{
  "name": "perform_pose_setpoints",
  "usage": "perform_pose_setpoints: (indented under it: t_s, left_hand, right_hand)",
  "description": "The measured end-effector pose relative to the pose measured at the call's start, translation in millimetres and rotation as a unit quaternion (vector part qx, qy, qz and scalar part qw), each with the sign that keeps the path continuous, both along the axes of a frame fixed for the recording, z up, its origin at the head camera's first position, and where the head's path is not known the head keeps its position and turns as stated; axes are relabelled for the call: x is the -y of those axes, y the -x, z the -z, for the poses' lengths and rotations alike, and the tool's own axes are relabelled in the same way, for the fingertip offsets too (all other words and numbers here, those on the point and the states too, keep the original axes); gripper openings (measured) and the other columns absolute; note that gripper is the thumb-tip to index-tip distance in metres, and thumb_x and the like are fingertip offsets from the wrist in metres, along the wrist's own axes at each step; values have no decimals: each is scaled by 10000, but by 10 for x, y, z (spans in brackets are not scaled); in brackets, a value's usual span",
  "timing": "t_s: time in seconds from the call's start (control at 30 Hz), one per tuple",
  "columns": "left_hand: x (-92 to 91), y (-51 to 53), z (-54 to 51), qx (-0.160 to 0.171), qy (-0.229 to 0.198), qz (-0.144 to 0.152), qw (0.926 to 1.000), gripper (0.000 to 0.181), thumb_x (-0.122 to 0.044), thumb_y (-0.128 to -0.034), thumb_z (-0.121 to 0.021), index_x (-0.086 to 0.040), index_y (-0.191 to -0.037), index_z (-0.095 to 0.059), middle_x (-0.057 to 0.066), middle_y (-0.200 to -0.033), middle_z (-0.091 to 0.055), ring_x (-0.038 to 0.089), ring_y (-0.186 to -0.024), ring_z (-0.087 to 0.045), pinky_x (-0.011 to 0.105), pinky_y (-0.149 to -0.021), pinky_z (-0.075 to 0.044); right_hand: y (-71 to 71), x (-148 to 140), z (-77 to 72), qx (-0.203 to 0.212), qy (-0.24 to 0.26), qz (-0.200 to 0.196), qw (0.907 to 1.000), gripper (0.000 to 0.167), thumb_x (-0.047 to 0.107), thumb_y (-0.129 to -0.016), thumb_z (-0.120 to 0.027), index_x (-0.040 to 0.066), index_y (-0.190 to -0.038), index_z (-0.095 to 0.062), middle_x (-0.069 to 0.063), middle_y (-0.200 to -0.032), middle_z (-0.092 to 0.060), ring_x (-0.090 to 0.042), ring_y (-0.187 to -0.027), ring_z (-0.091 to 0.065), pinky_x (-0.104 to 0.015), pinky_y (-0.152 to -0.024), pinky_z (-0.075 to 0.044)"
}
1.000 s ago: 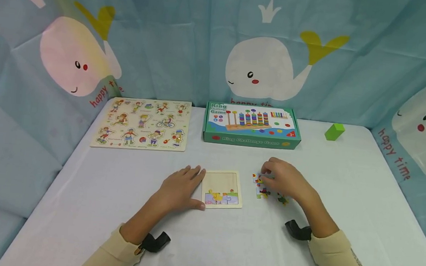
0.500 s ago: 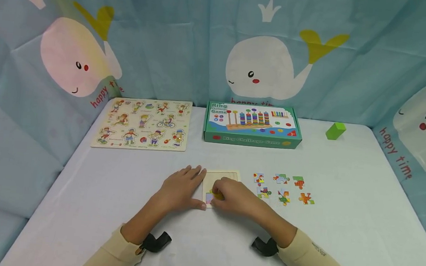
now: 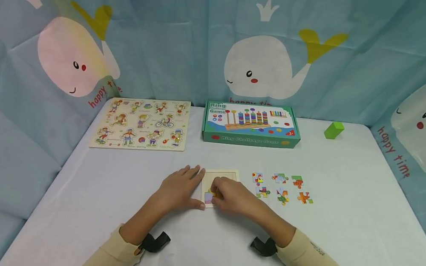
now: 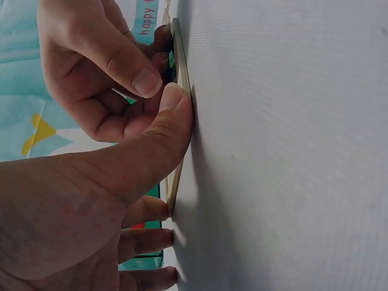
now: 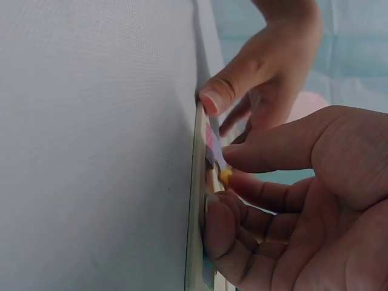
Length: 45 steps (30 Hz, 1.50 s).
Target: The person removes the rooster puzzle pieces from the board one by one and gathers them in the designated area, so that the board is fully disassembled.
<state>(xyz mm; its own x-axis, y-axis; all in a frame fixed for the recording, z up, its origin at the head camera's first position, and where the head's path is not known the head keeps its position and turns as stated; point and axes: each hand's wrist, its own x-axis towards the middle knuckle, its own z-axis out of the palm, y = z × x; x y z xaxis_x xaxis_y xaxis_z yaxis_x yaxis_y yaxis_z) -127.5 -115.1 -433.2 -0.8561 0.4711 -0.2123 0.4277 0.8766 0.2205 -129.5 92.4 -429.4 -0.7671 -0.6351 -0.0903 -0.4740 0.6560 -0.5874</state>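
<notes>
A small square wooden puzzle tray lies on the white table in the head view. My left hand rests along its left side, fingers spread and fairly straight, the thumb touching the near left corner. Over the tray's lower part is my right hand, fingers curled. In the right wrist view its thumb and forefinger pinch a yellow-and-purple puzzle piece that sits tilted at the tray. That hand covers most of the tray's lower pieces; a purple piece shows at the left.
Several loose puzzle pieces lie in two rows right of the tray. A green Ring Challenge Game box, a larger picture board and a green block stand farther back, before a blue whale-print curtain.
My right hand has moved left from the loose pieces to the tray, uncovering those pieces, and has stayed there over the last half second. The left hand keeps its place.
</notes>
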Motion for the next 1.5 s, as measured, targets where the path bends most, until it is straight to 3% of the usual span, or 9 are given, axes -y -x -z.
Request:
perform_pose_setpoints:
  t_s: [0.2, 0.43, 0.8, 0.97, 1.3, 1.5]
  left_hand:
    - [5, 2, -1, -30, -33, 13, 10000, 994, -580, -783, -788, -48, -1531, -407, 157, -1577, -364, 400, -1438, -325, 532, -1132, -323]
    - [14, 4, 21, -60, -28, 38, 10000, 995, -591, -787, -777, -51, -1535, -401, 155, -1579, -361, 399, -1438, -324, 530, -1133, -323]
    - [16, -10, 12, -110, -95, 54, 9999, 995, -579, -783, -785, -41, -1529, -405, 167, -1572, -367, 411, -1432, -329, 533, -1130, -324]
    - [4, -9, 5, -85, -1, 22, 10000, 1006, -588, -779, -784, -50, -1536, -396, 156, -1581, -356, 404, -1439, -319, 525, -1137, -317]
    - [-12, -19, 14, -67, 56, -23, 10000, 1003, -575, -782, -795, -60, -1542, -391, 145, -1584, -356, 391, -1448, -308, 520, -1141, -314]
    - [-14, -18, 14, -12, 103, -45, 9999, 1010, -585, -784, -788, -67, -1549, -379, 137, -1592, -344, 379, -1455, -298, 514, -1146, -307]
  right_hand:
    - [28, -9, -10, 336, 129, 134, 9993, 128, 80, -918, -700, 97, -967, -583, 39, -789, -529, -118, -703, -510, -289, -625, -455]
    - [43, -19, 7, 235, 216, 95, 9994, 93, 106, -967, -650, 138, -913, -581, 68, -759, -524, -92, -691, -501, -275, -623, -442]
    - [51, -98, -62, 245, 361, -95, 9990, 113, 48, -981, -614, 109, -893, -576, 68, -760, -537, -81, -673, -482, -266, -616, -432]
    - [58, -289, -137, 467, 311, -70, 9984, 142, 40, -975, -613, 122, -864, -581, 75, -751, -546, -77, -666, -481, -257, -608, -424]
    - [-39, -850, -78, 946, -7, 60, 9955, 166, 31, -938, -615, 142, -818, -585, 88, -706, -502, -61, -632, -430, -230, -577, -359]
    - [-110, -1105, -125, 1129, -178, 102, 9934, 203, -3, -911, -596, 152, -783, -569, 94, -697, -484, -64, -641, -436, -232, -582, -366]
